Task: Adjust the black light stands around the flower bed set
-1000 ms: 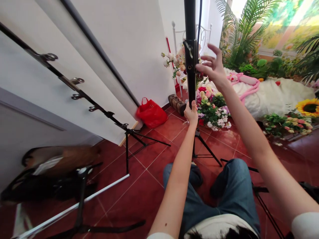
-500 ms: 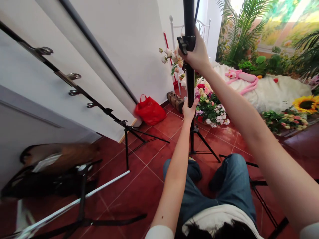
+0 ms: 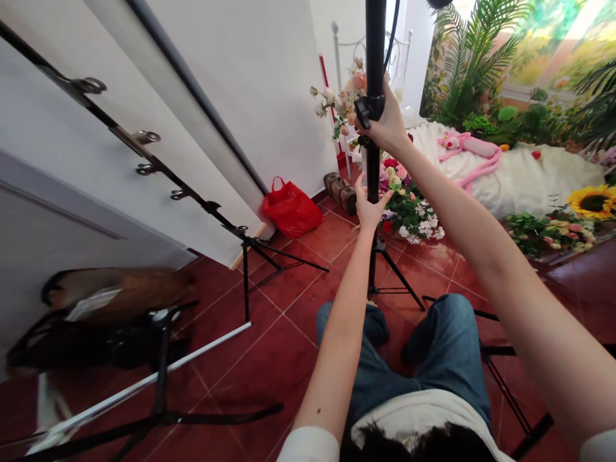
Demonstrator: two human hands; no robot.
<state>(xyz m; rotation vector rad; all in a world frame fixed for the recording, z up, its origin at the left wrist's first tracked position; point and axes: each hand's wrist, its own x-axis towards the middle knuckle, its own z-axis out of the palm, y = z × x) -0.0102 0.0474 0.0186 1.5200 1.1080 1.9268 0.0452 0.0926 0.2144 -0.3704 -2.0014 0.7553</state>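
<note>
Here, right fingers (image 3: 383, 131) around pole (image 3: 373, 167), floor (image 3: 269, 359) leftward

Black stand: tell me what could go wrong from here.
The black stand could slip or tilt: the right hand wraps around it at the knob, but the left hand lower down has its thumb and fingers spread, so its hold looks loose.

The cable runs down close to the right hand and might get pinched or snagged.

If the stand shifts, it might knock the flowers beside it.
</note>
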